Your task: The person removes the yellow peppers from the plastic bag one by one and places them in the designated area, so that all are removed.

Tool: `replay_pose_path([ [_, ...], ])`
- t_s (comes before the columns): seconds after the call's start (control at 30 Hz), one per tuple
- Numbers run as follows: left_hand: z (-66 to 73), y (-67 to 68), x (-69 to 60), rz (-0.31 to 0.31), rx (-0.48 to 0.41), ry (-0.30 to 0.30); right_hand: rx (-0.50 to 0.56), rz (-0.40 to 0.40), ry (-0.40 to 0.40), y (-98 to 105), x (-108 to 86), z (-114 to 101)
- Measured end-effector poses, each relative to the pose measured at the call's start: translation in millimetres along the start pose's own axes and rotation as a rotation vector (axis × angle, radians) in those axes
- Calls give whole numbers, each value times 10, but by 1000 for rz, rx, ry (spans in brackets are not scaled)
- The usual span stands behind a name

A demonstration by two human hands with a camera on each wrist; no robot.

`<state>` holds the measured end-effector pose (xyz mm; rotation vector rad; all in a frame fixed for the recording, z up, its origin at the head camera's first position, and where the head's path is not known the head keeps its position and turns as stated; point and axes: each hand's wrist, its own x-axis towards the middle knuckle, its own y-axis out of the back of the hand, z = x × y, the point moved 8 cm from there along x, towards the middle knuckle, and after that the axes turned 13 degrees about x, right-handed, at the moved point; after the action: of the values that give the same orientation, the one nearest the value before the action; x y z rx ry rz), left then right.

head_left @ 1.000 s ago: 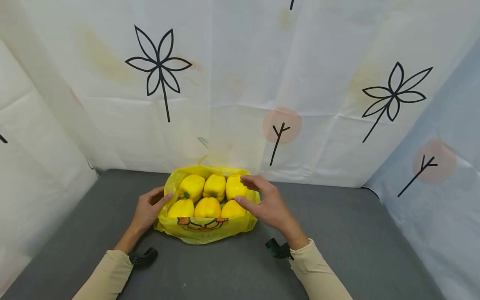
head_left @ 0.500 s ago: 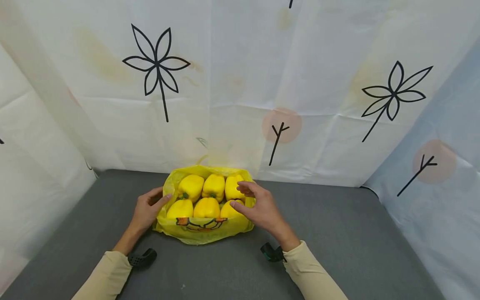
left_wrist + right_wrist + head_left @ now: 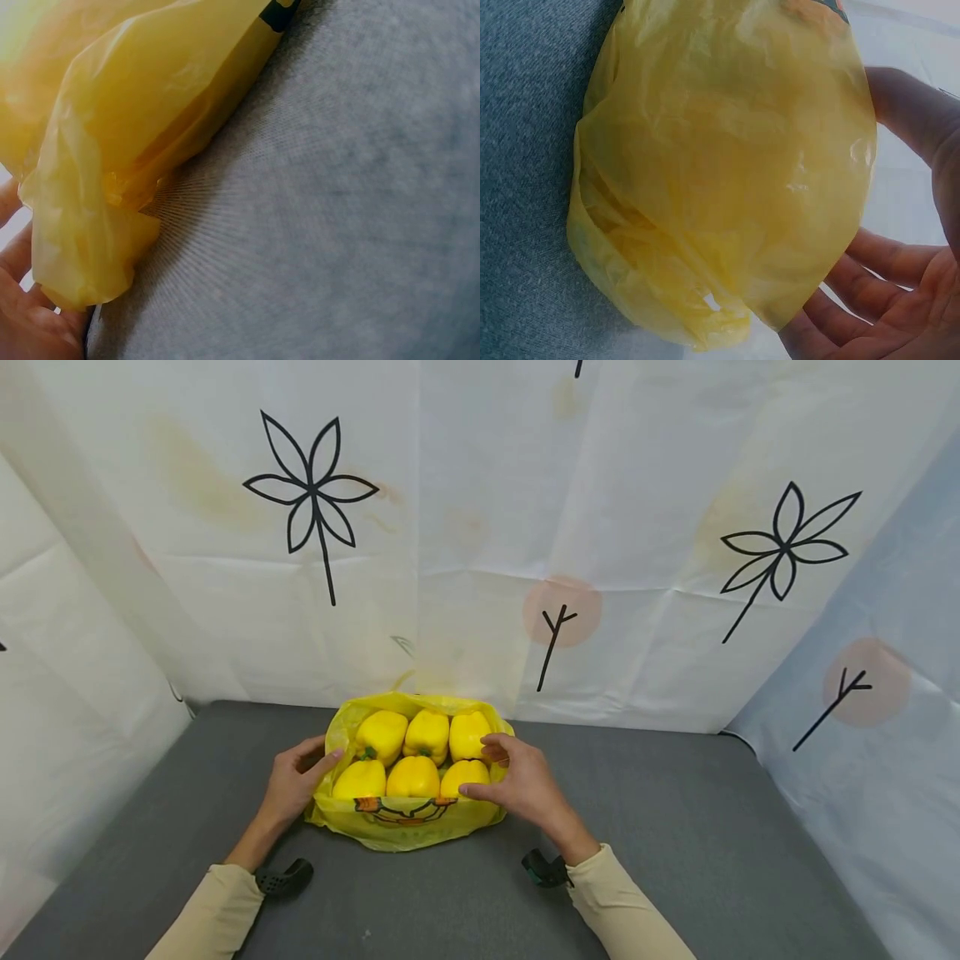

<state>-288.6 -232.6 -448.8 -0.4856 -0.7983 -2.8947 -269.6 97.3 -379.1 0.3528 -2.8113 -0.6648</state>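
Several yellow bell peppers sit in two rows inside an open yellow plastic bag. At the bag's left side, my left hand holds the rim, thumb over the edge and fingers outside. The left wrist view shows the hand partly behind the crinkled bag. My right hand is over the right rim, thumb and fingers spread apart above the two rightmost peppers. In the right wrist view the bag hides the tips of the right hand; contact with a pepper cannot be told.
The grey table extends around the bag. White cloth with black plant drawings hangs behind the table and along both sides. Black wrist cameras are worn on both wrists.
My right hand has moved left and slightly down over the right-hand peppers, its thumb and fingers still apart. My left hand has kept its place on the bag's left side.
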Motion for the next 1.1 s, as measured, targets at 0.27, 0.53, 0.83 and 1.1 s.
replay_pose_path([
  [0.27, 16, 6, 4, -5, -10, -9, -62, -58, 12, -82, -16, 71],
  [0.53, 26, 1, 6, -7, -18, -20, -125, -58, 53, -136, -49, 139],
  [0.83, 15, -2, 8, -4, -44, -29, -80, -96, -10, -183, -49, 244],
  [1.1, 7, -6, 15, -5, -14, -27, -12, -139, -41, -208, -30, 340],
])
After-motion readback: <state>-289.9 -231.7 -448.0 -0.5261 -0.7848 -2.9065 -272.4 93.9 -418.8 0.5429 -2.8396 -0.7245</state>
